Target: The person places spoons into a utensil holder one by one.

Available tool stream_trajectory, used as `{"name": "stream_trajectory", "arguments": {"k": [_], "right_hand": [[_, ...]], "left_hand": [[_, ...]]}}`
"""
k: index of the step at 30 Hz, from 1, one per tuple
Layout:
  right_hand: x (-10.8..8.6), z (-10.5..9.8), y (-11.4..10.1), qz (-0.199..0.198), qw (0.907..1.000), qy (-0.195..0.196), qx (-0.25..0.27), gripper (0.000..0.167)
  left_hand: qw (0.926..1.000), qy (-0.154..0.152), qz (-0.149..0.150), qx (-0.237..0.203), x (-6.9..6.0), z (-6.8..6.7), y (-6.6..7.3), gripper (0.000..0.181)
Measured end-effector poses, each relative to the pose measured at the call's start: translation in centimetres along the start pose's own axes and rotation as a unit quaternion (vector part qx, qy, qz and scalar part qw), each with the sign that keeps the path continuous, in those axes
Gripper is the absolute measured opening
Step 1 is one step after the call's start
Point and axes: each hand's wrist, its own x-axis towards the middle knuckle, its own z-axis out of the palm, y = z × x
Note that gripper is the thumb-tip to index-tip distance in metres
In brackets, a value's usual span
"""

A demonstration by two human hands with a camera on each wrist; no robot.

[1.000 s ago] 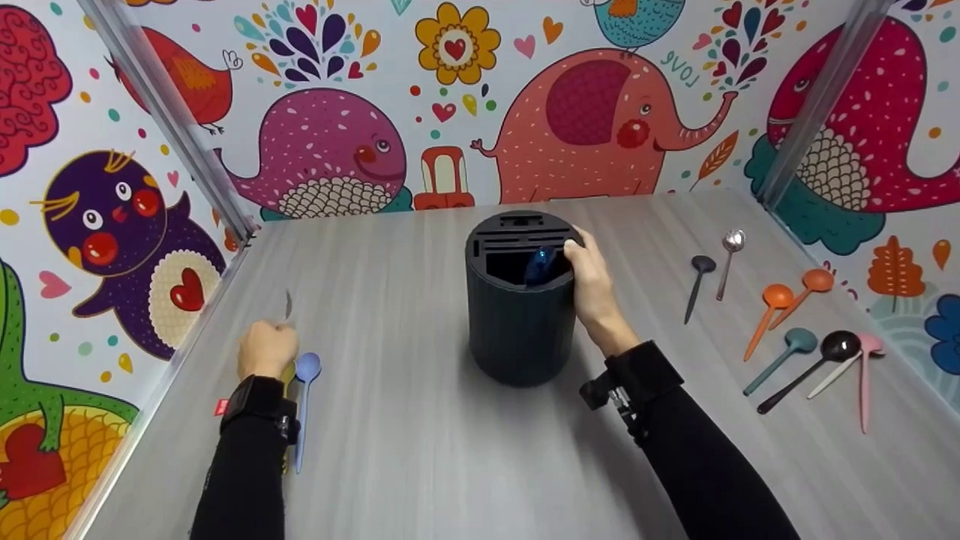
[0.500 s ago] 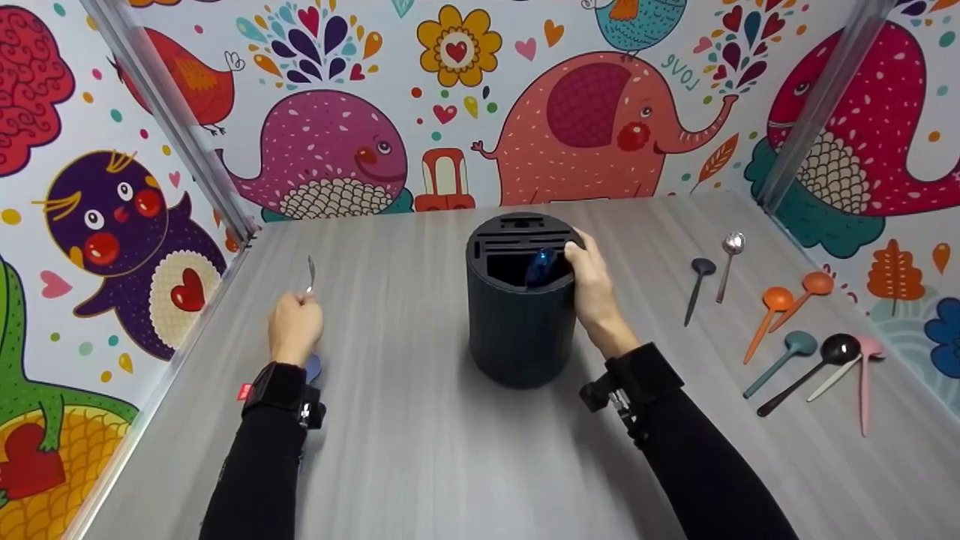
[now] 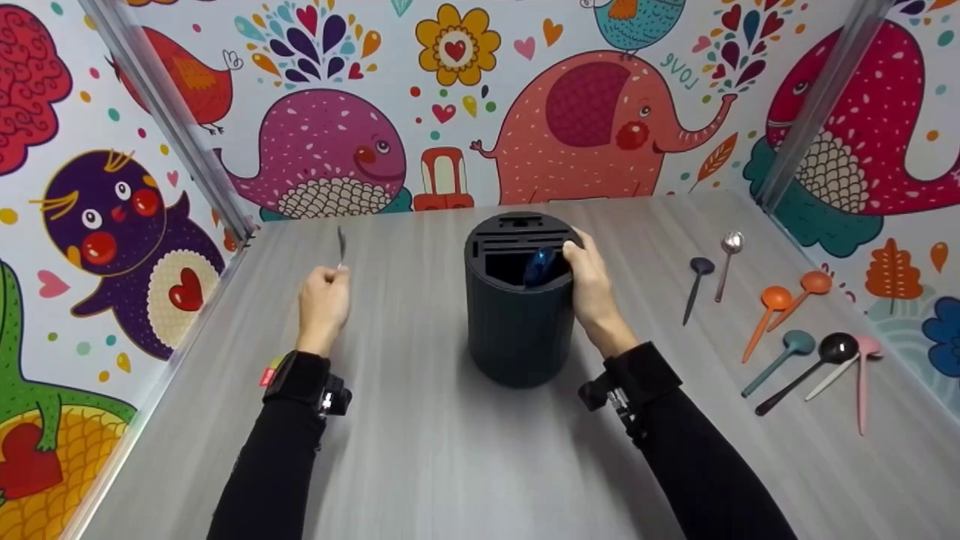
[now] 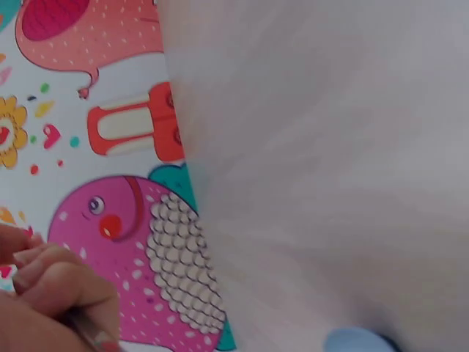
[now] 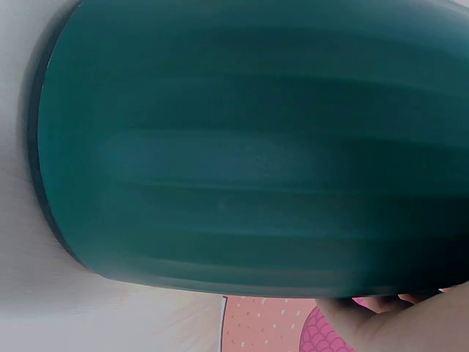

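Note:
In the head view, my left hand [image 3: 324,306] grips a slim metal utensil [image 3: 342,246] above the left part of the table. Its thin, curved head points up and away, seen edge-on, so I cannot tell whether it is a spoon or a fork. My right hand [image 3: 594,289] holds the far right side of a dark ribbed utensil holder [image 3: 520,330], thumb at the rim. The holder stands upright, with narrow slots and one large opening on top. A shiny blue object [image 3: 539,267] leans inside that opening. The holder's wall [image 5: 242,161] fills most of the right wrist view.
Several spoons and ladles lie at the right, among them an orange spoon [image 3: 775,298], a black ladle [image 3: 838,348] and a pink one [image 3: 868,345]. A blue spoon's head [image 4: 359,340] shows under the left wrist. Printed panels [image 3: 450,112] wall the table's back and sides.
My left hand has moved right and away from me with the metal utensil, off the spot beside the blue and yellow spoons. My right hand and the holder have stayed put.

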Motion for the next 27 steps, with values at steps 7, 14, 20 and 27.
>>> {"name": "stream_trajectory", "arguments": {"k": [7,14,20,27], "right_hand": [[0.0,0.0,-0.1,0.007,1.0000,-0.006,-0.004,0.052],[0.0,-0.1,-0.1,0.013,0.9999,-0.004,-0.001,0.053],[0.0,-0.1,-0.1,0.012,0.9999,-0.003,-0.003,0.053],[0.0,-0.1,0.1,-0.004,0.9997,-0.002,-0.023,0.051]], "left_hand": [[0.9992,0.005,0.014,-0.036,-0.2,0.9,1.8,0.028],[0.9960,0.013,0.047,-0.075,-0.7,2.1,4.1,0.032],[0.9901,0.012,0.071,-0.121,-1.1,2.9,5.7,0.035],[0.9817,0.027,0.096,-0.162,-1.7,3.9,7.3,0.035]]}}
